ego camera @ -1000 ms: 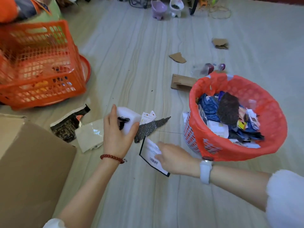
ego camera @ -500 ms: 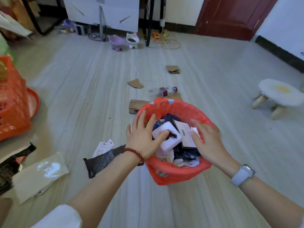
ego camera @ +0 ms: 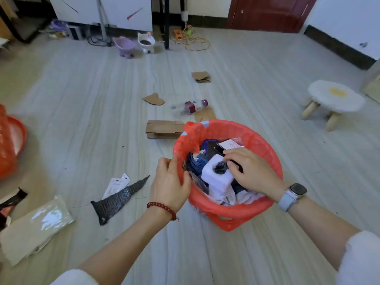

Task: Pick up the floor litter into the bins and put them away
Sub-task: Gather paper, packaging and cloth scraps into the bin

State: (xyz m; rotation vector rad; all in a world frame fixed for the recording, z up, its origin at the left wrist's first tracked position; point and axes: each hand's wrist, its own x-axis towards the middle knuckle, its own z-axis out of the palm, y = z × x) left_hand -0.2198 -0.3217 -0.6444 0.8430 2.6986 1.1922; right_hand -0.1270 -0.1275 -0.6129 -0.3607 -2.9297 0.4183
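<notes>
A round red bin point(ego camera: 265, 145) with a red liner stands on the floor in front of me, filled with litter: a white foam block point(ego camera: 216, 175), dark blue wrappers and a white card. My left hand point(ego camera: 170, 182) grips the bin's left rim and liner. My right hand point(ego camera: 253, 171) lies inside the bin, its fingers pressing down on the litter beside the foam block. On the floor to the left lie a black mesh scrap point(ego camera: 121, 200), a white tag point(ego camera: 117, 184) and a clear plastic sleeve point(ego camera: 47, 218). Beyond the bin lie a folded cardboard piece point(ego camera: 164, 128) and a plastic bottle point(ego camera: 190, 106).
An orange basket point(ego camera: 8, 145) stands at the left edge, with a black packet point(ego camera: 10, 202) below it. Cardboard scraps point(ego camera: 154, 99) point(ego camera: 201, 76) lie farther out. A small white stool point(ego camera: 333, 99) is at the right. Two pet bowls point(ego camera: 124, 46) and cables point(ego camera: 191, 41) are by the far wall.
Both hands brought the foam block and a card from the floor into the red bin. My left hand let go of the block and took the rim; my right hand moved over the litter.
</notes>
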